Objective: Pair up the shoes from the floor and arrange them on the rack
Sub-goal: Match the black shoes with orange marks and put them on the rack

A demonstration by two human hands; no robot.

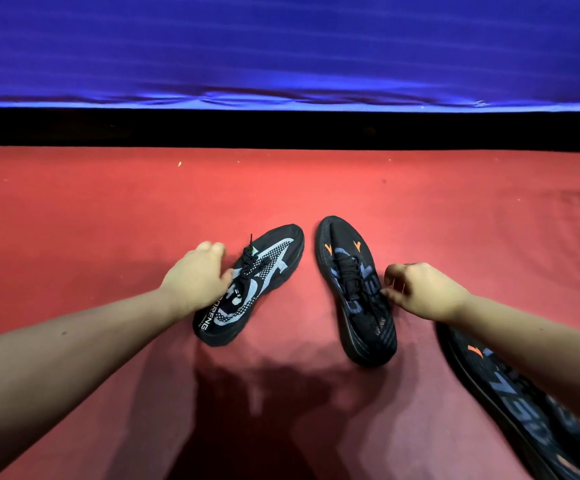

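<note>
Sneakers, black, apart on red carpet [108, 209]; left hand [195, 278] grips white-patterned sneaker [264, 268] at collar, right hand [423, 292] pinches orange-marked sneaker [344, 271] at side.

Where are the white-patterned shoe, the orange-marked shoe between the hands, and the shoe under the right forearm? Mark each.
white-patterned shoe [269, 263]: head view, white stripe on its side.
middle orange-marked shoe [349, 275]: head view, laces.
shoe under the right forearm [510, 403]: head view, its lettered side.

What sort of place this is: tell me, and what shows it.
Probably an indoor room or hall floor: red carpet underfoot, a blue cloth along the far side, a white-patterned shoe and an orange-marked shoe lying on the carpet.
</note>
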